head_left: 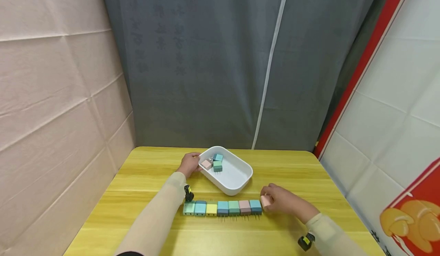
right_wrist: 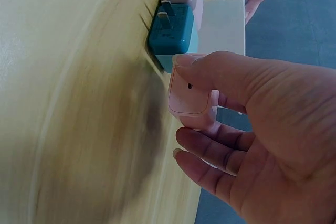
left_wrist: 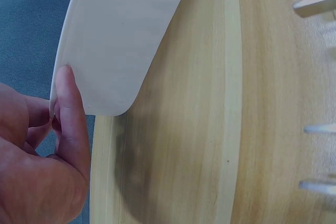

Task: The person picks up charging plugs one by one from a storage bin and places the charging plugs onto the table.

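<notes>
My right hand (head_left: 280, 200) pinches a pink charger plug (right_wrist: 191, 95) between thumb and fingers at the right end of a row of plugs. In the right wrist view its face with a small port shows. Closest to it in the row is a blue charger plug (head_left: 255, 206) with metal prongs toward me. At the back, my left hand (head_left: 189, 164) grips the left rim of a white plastic bin (head_left: 237, 172), thumb on one side of the wall and fingers on the other. Inside the bin lie a blue plug (head_left: 218, 157), a green plug (head_left: 217, 166) and a pale pink plug (head_left: 206, 164).
The row of several coloured plugs runs across the wooden table (head_left: 220, 237), with a mint green plug (head_left: 188, 208) at its left end and a yellow plug (head_left: 211, 209) further in. A grey curtain (head_left: 206, 76) hangs behind the table, and white sheets flank both sides.
</notes>
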Demonstrator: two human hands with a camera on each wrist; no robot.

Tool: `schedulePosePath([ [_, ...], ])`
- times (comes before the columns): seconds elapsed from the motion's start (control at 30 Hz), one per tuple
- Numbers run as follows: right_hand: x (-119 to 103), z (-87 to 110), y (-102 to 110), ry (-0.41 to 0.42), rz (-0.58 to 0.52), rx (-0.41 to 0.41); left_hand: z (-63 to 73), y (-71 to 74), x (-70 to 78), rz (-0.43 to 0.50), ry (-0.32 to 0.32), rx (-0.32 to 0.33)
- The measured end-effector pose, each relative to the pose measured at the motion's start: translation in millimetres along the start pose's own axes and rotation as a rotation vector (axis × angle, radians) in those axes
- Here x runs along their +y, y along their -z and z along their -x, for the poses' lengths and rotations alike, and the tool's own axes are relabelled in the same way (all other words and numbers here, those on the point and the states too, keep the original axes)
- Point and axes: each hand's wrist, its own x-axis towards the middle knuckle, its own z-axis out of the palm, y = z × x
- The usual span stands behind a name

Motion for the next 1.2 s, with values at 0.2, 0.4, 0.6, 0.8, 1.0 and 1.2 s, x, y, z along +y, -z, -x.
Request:
schedulePosePath([
  [0.2,6.1,-1.2,-5.5,0.014,0.0,-0.014,-0.6,0.2,0.5,0.01,0.01,-0.015],
  [0.4,5.8,-1.9,-7.3,0.015,-0.011,-0.027,-0.7,0.6,-0.1,0.005,0.004,-0.011],
  [0.6,2.7,-2.4,-7.8,0.001,-0.021,-0.031,1.4,0.1,0.8,0.014,0.02,-0.007],
  [0.8,5.1,-2.2,-10.8,-0.013,-0.023,-0.044,0.9,0.8,1.1,0.014,0.005,-0.01],
  [1.0,8.9,-3.0,-14.6,-0.013,-0.03,-0.036,-1.5,1.8,-0.3,0.019,0.006,-0.02],
  [1.2,10.5,-3.0,-16.9,0.006,-0.035,-0.02,-7.2,2.6,-3.7,0.029,-0.001,-0.012],
])
